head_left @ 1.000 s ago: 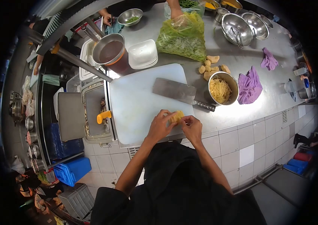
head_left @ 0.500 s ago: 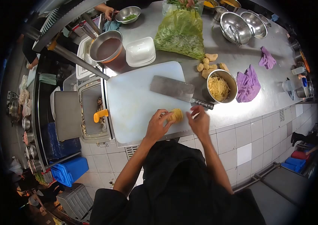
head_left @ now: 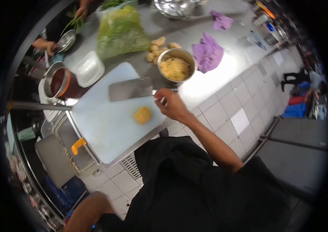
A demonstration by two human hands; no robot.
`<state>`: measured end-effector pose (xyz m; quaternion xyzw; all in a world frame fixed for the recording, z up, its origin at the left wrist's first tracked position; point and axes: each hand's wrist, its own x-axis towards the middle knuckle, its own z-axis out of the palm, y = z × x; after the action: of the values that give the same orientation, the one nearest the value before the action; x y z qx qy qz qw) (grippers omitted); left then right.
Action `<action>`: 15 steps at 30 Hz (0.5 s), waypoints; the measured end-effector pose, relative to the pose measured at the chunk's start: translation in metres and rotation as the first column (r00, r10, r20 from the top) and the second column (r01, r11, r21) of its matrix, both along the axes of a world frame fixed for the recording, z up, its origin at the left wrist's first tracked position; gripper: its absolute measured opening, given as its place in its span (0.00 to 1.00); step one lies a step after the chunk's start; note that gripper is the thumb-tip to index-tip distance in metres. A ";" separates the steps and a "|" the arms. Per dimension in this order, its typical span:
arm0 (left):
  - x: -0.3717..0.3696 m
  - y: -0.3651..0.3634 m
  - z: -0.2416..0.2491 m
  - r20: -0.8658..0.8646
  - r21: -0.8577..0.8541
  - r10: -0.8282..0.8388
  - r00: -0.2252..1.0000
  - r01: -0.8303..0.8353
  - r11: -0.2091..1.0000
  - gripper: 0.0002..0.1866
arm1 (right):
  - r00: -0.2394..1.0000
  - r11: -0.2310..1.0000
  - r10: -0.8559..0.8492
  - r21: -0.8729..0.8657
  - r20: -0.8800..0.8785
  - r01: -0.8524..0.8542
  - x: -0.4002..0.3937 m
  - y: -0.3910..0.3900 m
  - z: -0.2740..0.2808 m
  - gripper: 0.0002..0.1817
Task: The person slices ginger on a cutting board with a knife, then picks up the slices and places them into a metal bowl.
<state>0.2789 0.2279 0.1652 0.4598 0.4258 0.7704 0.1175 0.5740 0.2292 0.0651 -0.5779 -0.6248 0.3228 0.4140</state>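
Note:
My right hand (head_left: 169,103) hovers at the handle of a wide cleaver, thumb and fingers curled but apart, with nothing visible between them; it covers part of the handle. The cleaver's blade (head_left: 131,89) lies flat on the white cutting board (head_left: 106,131). A small pile of yellow shreds or slices (head_left: 142,115) rests on the board below the blade. Just beyond the hand stands a steel pot (head_left: 193,69) holding yellow shreds (head_left: 174,69). My left forearm shows blurred at the bottom left, and its hand is out of sight.
Peeled pale pieces (head_left: 158,41) lie behind the pot, purple cloths (head_left: 208,52) to its right. White dishes (head_left: 88,69), a container of dark red liquid (head_left: 57,83) and a green bag (head_left: 121,34) stand farther back. Another person's hand (head_left: 51,48) is beside a steel bowl (head_left: 67,40).
My left hand has left the yellow pile and gone out of view. My right hand has moved to the cleaver's handle. The whole view has turned and shifted.

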 end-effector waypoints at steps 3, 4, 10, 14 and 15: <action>0.011 0.000 0.016 0.048 0.032 -0.088 0.995 0.086 0.996 0.18 | 0.998 0.979 0.008 -0.201 -0.054 -0.019 -0.003 -0.024 0.002 0.11; 0.016 0.002 0.022 0.061 0.053 -0.112 0.992 0.109 0.993 0.18 | 0.998 0.981 0.004 -0.195 -0.055 -0.015 -0.004 -0.032 -0.006 0.12; 0.116 0.045 0.070 0.163 0.249 -0.464 0.871 0.418 0.874 0.17 | 0.999 0.996 -0.033 -0.085 0.031 0.036 -0.003 -0.044 -0.012 0.10; 0.152 0.055 0.102 0.159 0.350 -0.615 0.772 0.539 0.767 0.17 | 0.995 0.996 -0.055 -0.059 0.082 0.060 0.008 -0.045 0.014 0.11; 0.156 0.055 0.109 0.154 0.367 -0.638 0.754 0.556 0.746 0.16 | 0.994 0.996 -0.069 -0.050 0.090 0.074 0.012 -0.047 0.018 0.11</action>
<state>0.4346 0.2833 0.2744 0.4755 0.1125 0.8010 0.3459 0.5862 0.1825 0.0832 -0.6245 -0.6126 0.2983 0.3819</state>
